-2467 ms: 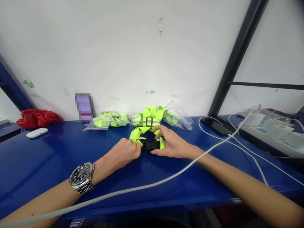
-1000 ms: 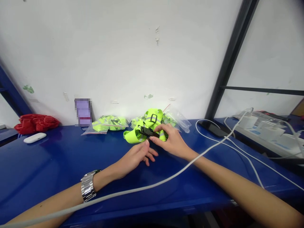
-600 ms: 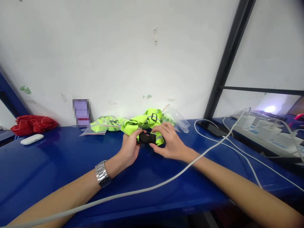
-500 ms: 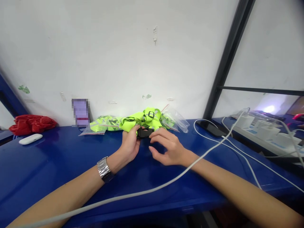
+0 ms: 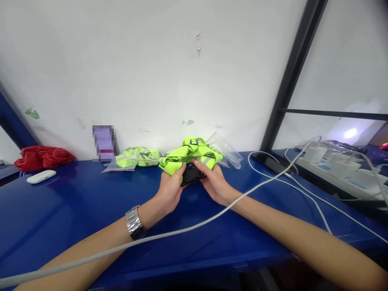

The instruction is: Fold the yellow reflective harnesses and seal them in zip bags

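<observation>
A black buckle (image 5: 192,174) sits between my two hands, attached to bunched neon-yellow webbing straps (image 5: 178,155) with grey reflective strips. My left hand (image 5: 170,185), with a silver watch (image 5: 133,221) on its wrist, is closed on the buckle's left end, thumb on top. On the opposite end, my right hand (image 5: 216,181) is closed too, its thumb pressed at the strap and buckle edge. The fingers under the buckle are mostly hidden. Behind the straps, a small black strap adjuster (image 5: 193,142) shows on the webbing.
A clear bag (image 5: 138,157) of similar yellow straps lies left, and another clear plastic bag (image 5: 228,153) right. A white cable (image 5: 182,230) crosses above my forearms. On the blue table (image 5: 91,202) are a white case (image 5: 41,176), red plastic (image 5: 42,157), phones and a power strip (image 5: 342,171).
My right hand has closed in on the buckle's right end, where before its fingers were apart beside it. The buckle and straps have shifted slightly toward me.
</observation>
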Motion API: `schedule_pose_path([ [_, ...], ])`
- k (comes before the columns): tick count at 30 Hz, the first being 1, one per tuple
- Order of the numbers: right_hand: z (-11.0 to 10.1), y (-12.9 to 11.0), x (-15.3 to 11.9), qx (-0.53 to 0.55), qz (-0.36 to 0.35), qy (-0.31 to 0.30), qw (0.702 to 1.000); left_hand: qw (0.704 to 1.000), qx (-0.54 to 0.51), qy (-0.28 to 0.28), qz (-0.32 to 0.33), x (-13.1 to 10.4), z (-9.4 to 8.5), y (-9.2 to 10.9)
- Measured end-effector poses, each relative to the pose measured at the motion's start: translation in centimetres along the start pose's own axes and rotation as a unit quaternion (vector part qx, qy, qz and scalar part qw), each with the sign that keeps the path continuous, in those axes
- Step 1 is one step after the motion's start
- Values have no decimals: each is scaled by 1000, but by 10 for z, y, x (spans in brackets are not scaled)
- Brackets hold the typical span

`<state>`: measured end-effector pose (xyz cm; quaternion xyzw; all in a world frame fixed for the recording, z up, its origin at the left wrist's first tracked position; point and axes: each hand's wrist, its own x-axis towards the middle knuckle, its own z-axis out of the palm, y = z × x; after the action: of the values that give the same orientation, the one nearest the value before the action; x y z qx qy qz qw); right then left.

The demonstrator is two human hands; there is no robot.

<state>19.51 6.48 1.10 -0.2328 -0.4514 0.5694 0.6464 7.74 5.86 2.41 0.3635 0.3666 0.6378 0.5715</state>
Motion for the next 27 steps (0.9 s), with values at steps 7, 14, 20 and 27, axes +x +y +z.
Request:
schedule_pose_path([
  [7, -17, 8, 14, -133, -39, 87, 986, 946, 319, -27, 57, 17, -22, -12],
  [14, -37, 6, 17, -468, -109, 25, 877, 788, 591, -112, 131, 34, -49, 7],
  [20, -28, -13, -3, -724, -127, -104, 670, 590, 767, -154, 200, 25, -55, 11],
  [27, -9, -11, -12, -867, -155, -189, 434, 444, 846, -173, 238, 8, -43, 9],
])
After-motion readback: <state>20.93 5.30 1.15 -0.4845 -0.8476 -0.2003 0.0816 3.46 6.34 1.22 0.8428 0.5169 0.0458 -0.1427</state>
